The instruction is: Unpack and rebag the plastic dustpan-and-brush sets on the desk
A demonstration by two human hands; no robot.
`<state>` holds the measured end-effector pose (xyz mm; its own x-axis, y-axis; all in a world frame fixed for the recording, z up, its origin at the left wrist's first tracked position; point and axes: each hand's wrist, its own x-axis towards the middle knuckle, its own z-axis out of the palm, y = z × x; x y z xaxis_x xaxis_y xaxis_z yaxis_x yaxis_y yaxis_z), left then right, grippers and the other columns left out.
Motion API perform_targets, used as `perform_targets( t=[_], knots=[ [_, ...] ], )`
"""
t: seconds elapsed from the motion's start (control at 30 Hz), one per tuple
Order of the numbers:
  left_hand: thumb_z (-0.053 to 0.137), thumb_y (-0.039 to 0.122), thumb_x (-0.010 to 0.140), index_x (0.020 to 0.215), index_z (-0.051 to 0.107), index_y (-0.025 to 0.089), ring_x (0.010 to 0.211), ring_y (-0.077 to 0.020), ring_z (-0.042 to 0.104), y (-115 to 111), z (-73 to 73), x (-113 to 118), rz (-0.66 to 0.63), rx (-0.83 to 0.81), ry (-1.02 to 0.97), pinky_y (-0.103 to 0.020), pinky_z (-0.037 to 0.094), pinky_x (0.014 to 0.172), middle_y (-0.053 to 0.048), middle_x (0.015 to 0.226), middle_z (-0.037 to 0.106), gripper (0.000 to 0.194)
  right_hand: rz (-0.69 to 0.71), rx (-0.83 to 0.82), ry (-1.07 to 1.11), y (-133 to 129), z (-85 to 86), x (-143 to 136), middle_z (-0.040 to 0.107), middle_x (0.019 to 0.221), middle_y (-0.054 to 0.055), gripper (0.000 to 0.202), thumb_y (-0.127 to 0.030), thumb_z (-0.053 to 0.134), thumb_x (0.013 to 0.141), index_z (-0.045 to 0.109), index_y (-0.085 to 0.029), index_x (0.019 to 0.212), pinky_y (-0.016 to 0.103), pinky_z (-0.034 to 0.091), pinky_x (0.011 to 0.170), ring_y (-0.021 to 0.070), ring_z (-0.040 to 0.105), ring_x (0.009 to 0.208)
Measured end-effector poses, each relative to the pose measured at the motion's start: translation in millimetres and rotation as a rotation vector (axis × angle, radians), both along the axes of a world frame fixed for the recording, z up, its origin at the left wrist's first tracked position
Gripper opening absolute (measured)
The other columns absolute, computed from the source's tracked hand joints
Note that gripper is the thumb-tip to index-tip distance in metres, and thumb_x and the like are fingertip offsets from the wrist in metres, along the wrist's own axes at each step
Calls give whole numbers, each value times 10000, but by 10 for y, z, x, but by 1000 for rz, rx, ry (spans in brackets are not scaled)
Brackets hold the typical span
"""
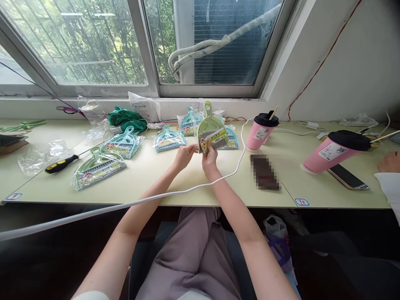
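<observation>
My right hand (210, 159) grips a green dustpan and brush set (208, 125) by its lower edge, thumb over the yellow-green label. The set is upright, its looped handle pointing up. My left hand (185, 156) is closed, fingertips pinched at the set's lower left corner; whether they hold the pan itself or a wrapper edge is hard to see. Behind and beside it lie blue dustpan sets in clear wrap: one left (169, 139), one behind (190, 121) and one partly hidden right (231, 138). Farther left are another blue set (122, 143) and a wrapped green one (97, 170).
A white cable (187, 190) crosses above my forearms. Pink cups (261, 133) (328, 156), a blurred dark rectangle (265, 172) and a phone (348, 177) are to the right, near another person's hand (389, 162). Leftward lie a screwdriver (61, 164), clear plastic (43, 156) and green bag (126, 118).
</observation>
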<state>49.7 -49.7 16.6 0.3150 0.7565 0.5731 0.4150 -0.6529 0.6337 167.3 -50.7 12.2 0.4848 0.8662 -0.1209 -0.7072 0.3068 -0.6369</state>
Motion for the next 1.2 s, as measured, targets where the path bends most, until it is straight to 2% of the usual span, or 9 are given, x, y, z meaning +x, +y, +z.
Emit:
perform_targets(
  t=[0.2, 0.37, 0.43, 0.53, 0.63, 0.77, 0.9, 1.03, 1.2],
  knots=[
    [410, 426, 1019, 939, 724, 196, 750, -228, 742, -157, -88, 67, 101, 113, 126, -301, 514, 705, -90, 828, 776, 397, -28, 32, 22, -31, 32, 16, 755, 1121, 60, 331, -366, 689, 845, 616, -192, 1118, 332, 617, 954, 176, 724, 1070],
    [435, 511, 1000, 1070, 713, 207, 927, -250, 735, -190, -55, 69, 75, 99, 12, -340, 543, 822, -103, 1014, 775, 418, -24, 38, -2, -53, 67, 23, 745, 1153, 68, 338, -364, 653, 868, 607, -187, 1153, 328, 598, 992, 169, 725, 1072],
    [489, 547, 975, 1250, 624, 227, 1039, -251, 712, -122, -44, 58, 39, 59, -121, -356, 553, 879, -106, 1138, 746, 443, -24, 43, -46, -64, 68, -5, 738, 1169, 66, 323, -353, 626, 884, 604, -196, 1165, 328, 600, 983, 166, 715, 1096],
    [629, 563, 901, 1515, 314, 300, 1175, -252, 654, 29, -77, 73, -70, -6, -308, -369, 566, 896, -130, 1359, 637, 739, 21, 64, -100, -97, 55, -77, 728, 1192, 58, 297, -334, 616, 883, 616, -210, 1152, 301, 611, 931, 159, 694, 1131],
    [706, 539, 853, 1569, 163, 355, 1077, -237, 685, 134, -136, 115, -199, -87, -442, -332, 582, 815, -114, 1317, 656, 917, 93, 93, -85, -135, 38, -135, 733, 1179, 41, 309, -295, 655, 845, 624, -220, 1143, 277, 611, 879, 150, 703, 1081],
    [699, 511, 870, 1551, 265, 313, 917, -206, 712, 147, -161, 138, -145, -124, -594, -289, 571, 737, -82, 1096, 737, 832, 196, 139, -50, -155, 43, -122, 752, 1104, 12, 297, -248, 630, 834, 628, -224, 1131, 265, 597, 868, 129, 719, 973],
    [629, 527, 920, 1513, 349, 280, 885, -191, 716, 115, -126, 104, -48, -73, -639, -290, 560, 746, -81, 1044, 752, 701, 300, 132, 3, -149, 76, -66, 764, 997, -4, 232, -244, 536, 872, 641, -221, 1077, 276, 599, 870, 125, 725, 895],
    [599, 531, 937, 1468, 415, 259, 860, -181, 721, 71, -97, 79, 40, -36, -596, -272, 548, 714, -83, 1039, 764, 624, 297, 123, 13, -145, 96, -47, 762, 1036, -12, 279, -221, 560, 847, 635, -227, 1116, 273, 590, 908, 118, 728, 919],
    [635, 513, 915, 1421, 455, 250, 834, -186, 729, 32, -81, 85, 53, -51, -582, -270, 552, 682, -83, 1022, 773, 598, 256, 121, -22, -149, 111, -34, 754, 1135, 14, 394, -347, 625, 860, 607, -244, 1241, 301, 607, 902, 150, 728, 1009]
  ],
)
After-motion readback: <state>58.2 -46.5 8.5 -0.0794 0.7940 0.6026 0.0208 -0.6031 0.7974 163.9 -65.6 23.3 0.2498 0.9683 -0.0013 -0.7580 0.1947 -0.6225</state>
